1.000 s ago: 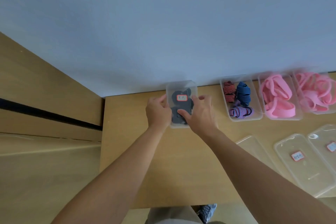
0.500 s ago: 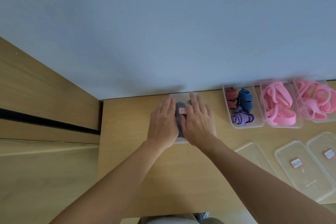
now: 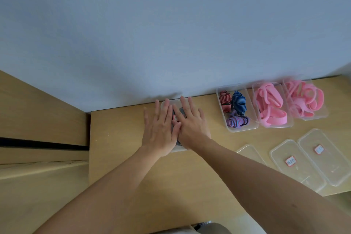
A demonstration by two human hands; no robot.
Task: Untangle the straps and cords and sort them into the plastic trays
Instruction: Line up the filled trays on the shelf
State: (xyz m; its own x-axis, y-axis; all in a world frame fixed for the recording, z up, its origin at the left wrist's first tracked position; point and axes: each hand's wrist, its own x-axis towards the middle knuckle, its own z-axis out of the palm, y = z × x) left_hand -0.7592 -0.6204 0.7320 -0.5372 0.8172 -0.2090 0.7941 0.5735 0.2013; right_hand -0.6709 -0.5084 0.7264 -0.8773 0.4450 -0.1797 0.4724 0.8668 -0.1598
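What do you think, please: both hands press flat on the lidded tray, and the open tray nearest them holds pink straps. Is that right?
Not quite. In the head view, the open tray nearest them holds striped straps; the pink straps lie farther right.

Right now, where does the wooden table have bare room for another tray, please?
Bare wood: left of the clear lidded tray, between it and the clear striped-strap tray, and along the near edge. Crowded: pink-strap trays by the wall, loose clear lids right.
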